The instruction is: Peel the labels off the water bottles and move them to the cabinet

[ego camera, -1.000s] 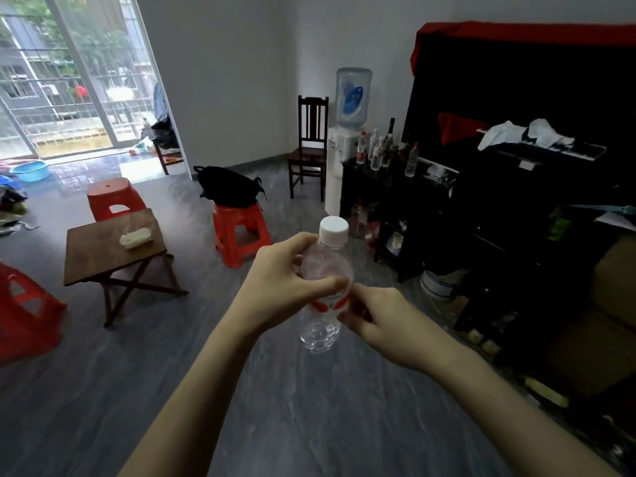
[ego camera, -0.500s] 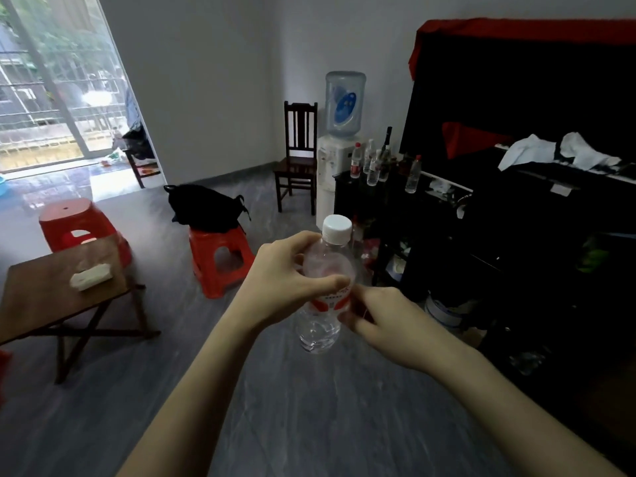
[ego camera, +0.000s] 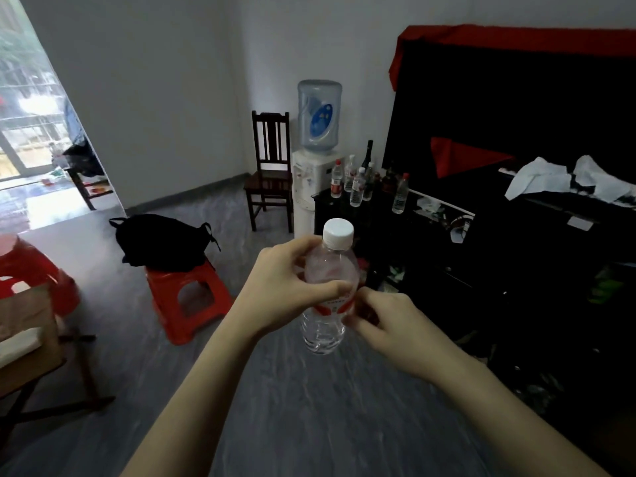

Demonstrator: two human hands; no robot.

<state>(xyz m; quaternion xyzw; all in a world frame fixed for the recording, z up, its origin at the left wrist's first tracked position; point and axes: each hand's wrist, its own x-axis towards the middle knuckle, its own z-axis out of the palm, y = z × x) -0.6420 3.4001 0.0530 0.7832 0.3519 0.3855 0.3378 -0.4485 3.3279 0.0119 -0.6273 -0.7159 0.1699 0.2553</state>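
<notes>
With the left hand point(ego camera: 285, 287) gripping the bottle point(ego camera: 327, 297) and the right hand point(ego camera: 385, 325) pinching its label point(ego camera: 335, 304), the thin film could tear into strips.

The red-and-white label point(ego camera: 333, 303) on the bottle point(ego camera: 325, 297) bears print too small to read.

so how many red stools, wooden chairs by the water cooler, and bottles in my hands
red stools: 2
wooden chair beside the water cooler: 1
water bottle, gripped by the left hand while the right hand pinches its label: 1
total: 4
</notes>
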